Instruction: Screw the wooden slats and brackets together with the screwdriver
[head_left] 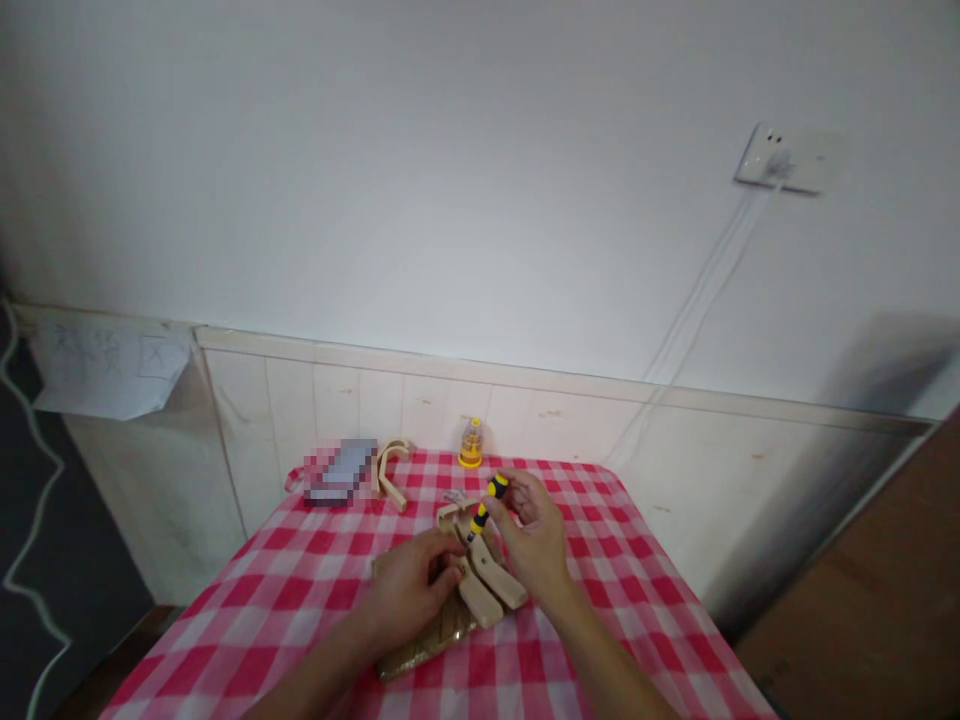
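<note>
My right hand [536,530] is closed around the handle of a yellow and black screwdriver [480,517], whose shaft slants down toward the left. Its tip meets one of two curved, light wooden pieces [499,578] lying side by side. My left hand [420,583] pinches the nearer wooden piece [480,600] close to the screwdriver's tip; its fingertips partly cover that spot. Under the pieces lies shiny brown plastic packaging [427,655]. Whether a screw sits at the tip is too small to tell.
A red and white checked cloth [615,600] covers the table, which stands against the wall. At the back are a yellow-based clear bit holder [471,445], another bent wooden piece [391,480] and a partly pixelated flat dark device [345,470]. Cables hang from a wall socket [787,160].
</note>
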